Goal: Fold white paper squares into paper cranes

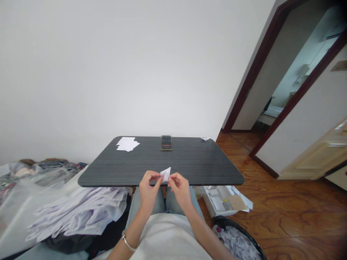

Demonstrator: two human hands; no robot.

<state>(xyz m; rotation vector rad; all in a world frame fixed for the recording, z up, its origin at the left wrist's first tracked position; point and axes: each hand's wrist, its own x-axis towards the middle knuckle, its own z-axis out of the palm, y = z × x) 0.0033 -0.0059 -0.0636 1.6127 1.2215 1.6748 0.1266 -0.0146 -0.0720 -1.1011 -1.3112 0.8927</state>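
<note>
A small folded piece of white paper [165,174] is held up over the near edge of the dark table [114,169], one corner pointing upward. My left hand [148,187] pinches its left side between thumb and fingers. On the other side, my right hand [180,187] is closed on its lower right edge. Both hands are close together, just above the table's front rim. Fingertips cover parts of the paper's lower edge.
White paper sheets [127,143] lie at the table's far left. A phone [166,143] is at the back middle, a small folded paper piece [205,138] at the far right corner. Below right are a box [215,206] and a bag of paper scraps [238,242]; at left, a cloth pile [81,213].
</note>
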